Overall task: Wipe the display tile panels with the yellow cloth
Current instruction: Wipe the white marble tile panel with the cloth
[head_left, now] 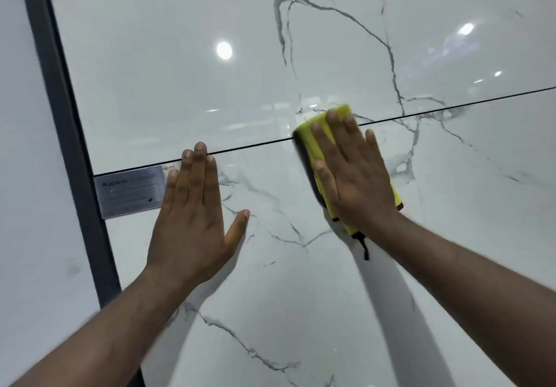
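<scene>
Two glossy white panels with grey veins fill most of the view. The upper panel (180, 70) sits above the lower panel (451, 236), and a thin dark seam (255, 146) between them rises slightly toward the right. Round lights (224, 50) reflect in the upper panel. A dark frame (60, 115) runs down the left edge of both panels, with a plain pale surface (24, 176) to its left.

My left hand (192, 215) lies flat and wide on the lower panel. Its fingers are straight and close together, with the tips reaching the seam and the thumb spread out to the right. It holds nothing.

My right hand (355, 176) is to the right of it, well apart. It is also flat, with straight, slightly spread fingers pressing the cloth (307, 136) against the panels rather than curling round it.

The cloth is yellow and folded, with a dark edge along its left side. It lies across the seam, mostly on the lower panel, and its top corner sits on the upper one. It shows beyond my fingertips and at both sides of my palm.

A small printed label (132, 194) is stuck at the lower panel's top left corner, against the frame. My left little finger overlaps its right end, and its text is too blurred to read.

A black loop (362, 243) hangs from the cloth's lower end, beside my right wrist.
</scene>
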`<state>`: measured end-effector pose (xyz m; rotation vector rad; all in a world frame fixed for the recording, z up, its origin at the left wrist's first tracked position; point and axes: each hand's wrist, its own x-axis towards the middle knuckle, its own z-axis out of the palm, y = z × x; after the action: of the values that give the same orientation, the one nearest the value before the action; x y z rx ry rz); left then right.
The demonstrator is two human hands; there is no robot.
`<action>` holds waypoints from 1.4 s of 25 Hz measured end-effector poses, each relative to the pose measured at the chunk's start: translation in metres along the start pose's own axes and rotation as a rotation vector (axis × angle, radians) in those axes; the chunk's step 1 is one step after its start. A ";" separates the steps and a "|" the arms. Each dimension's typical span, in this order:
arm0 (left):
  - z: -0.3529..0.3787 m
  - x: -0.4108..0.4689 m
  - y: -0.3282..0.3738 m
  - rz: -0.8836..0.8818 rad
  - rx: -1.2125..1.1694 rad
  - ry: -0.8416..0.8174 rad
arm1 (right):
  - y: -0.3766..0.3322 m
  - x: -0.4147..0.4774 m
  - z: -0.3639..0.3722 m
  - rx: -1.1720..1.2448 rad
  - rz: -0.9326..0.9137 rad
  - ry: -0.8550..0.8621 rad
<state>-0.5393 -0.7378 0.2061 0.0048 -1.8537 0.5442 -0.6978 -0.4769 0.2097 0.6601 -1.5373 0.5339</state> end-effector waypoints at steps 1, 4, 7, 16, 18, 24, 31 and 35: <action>0.002 0.003 0.005 -0.011 -0.017 0.001 | -0.003 0.006 0.002 0.044 0.135 0.016; 0.005 0.013 0.027 0.029 -0.025 0.018 | -0.005 -0.013 0.009 0.055 -0.143 0.006; 0.010 0.021 0.053 0.136 0.016 0.042 | 0.042 -0.040 -0.001 -0.010 -0.487 -0.014; 0.035 0.040 0.097 0.110 -0.002 0.110 | 0.084 -0.054 -0.007 0.012 -0.348 -0.039; 0.038 0.036 0.098 0.092 0.006 0.117 | 0.118 -0.058 -0.014 -0.022 -0.245 -0.015; 0.045 0.052 0.118 0.093 0.002 0.113 | 0.102 -0.003 -0.012 0.053 0.068 0.031; 0.051 0.075 0.142 0.171 0.026 0.101 | 0.173 -0.004 -0.023 0.085 0.428 0.076; 0.062 0.094 0.179 0.192 0.028 0.117 | 0.178 -0.012 -0.019 -0.002 0.037 0.022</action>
<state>-0.6757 -0.5758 0.2106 -0.1840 -1.7416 0.6891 -0.8065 -0.3344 0.2087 0.6227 -1.5319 0.5659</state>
